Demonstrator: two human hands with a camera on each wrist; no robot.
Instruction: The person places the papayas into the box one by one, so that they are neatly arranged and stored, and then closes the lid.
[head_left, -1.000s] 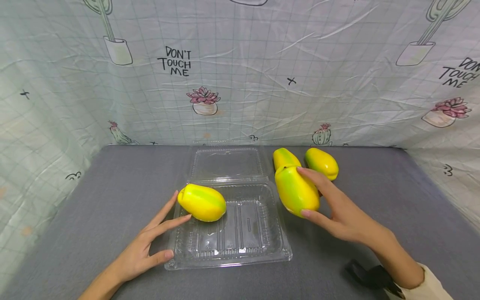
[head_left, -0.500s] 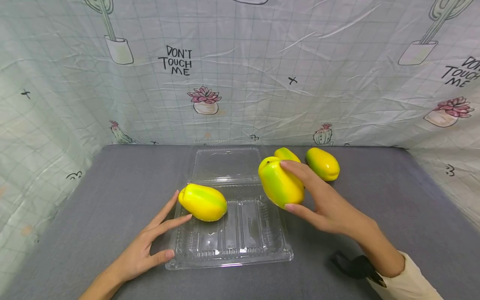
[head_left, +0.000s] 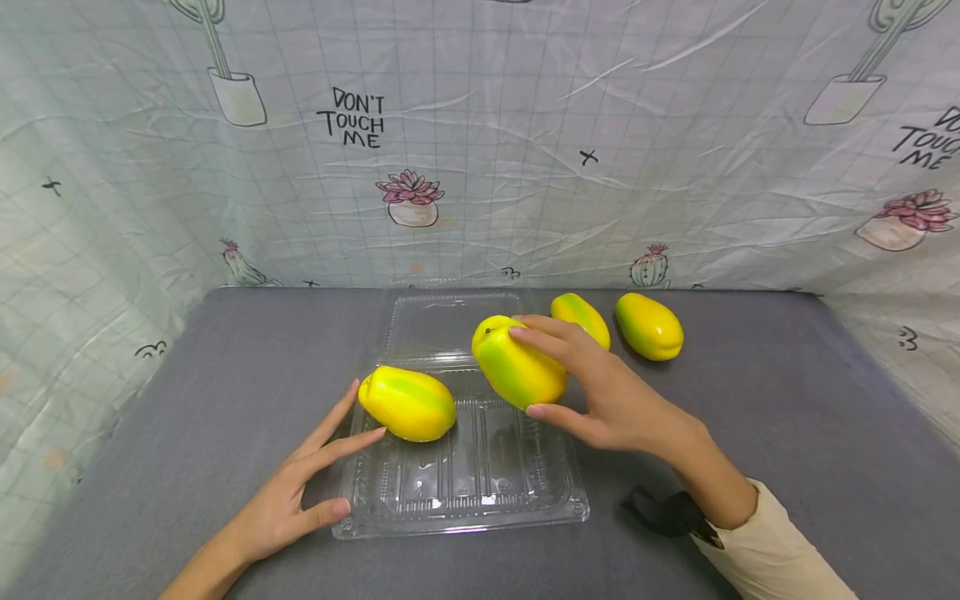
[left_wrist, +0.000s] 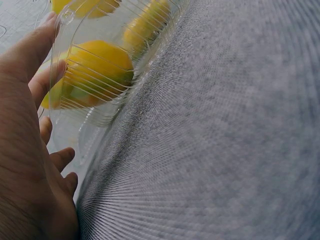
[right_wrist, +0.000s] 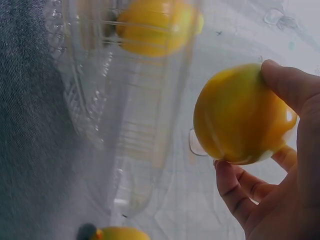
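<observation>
My right hand (head_left: 607, 392) grips a yellow-green papaya (head_left: 517, 362) between thumb and fingers, raised over the right half of a clear plastic clamshell box (head_left: 465, 527). In the right wrist view that papaya (right_wrist: 240, 117) hangs beside the box wall. A second papaya (head_left: 408, 404) lies in the left part of the box, seen through the ribbed side in the left wrist view. My left hand (head_left: 281, 500) is spread at the box's left side, its straight fingertips at the rim and close to this papaya. The lid (head_left: 456, 325) is folded back, away from me.
Two more papayas lie on the grey tabletop at the back right, one (head_left: 581, 321) nearer the lid and another (head_left: 649, 327) farther right. A printed curtain (head_left: 480, 200) closes off the back and sides. A black strap (head_left: 667, 512) hangs at the right wrist.
My right hand has carried its papaya leftward from beside the box to over it, uncovering the papaya behind. The left hand and the papaya in the box have stayed in place.
</observation>
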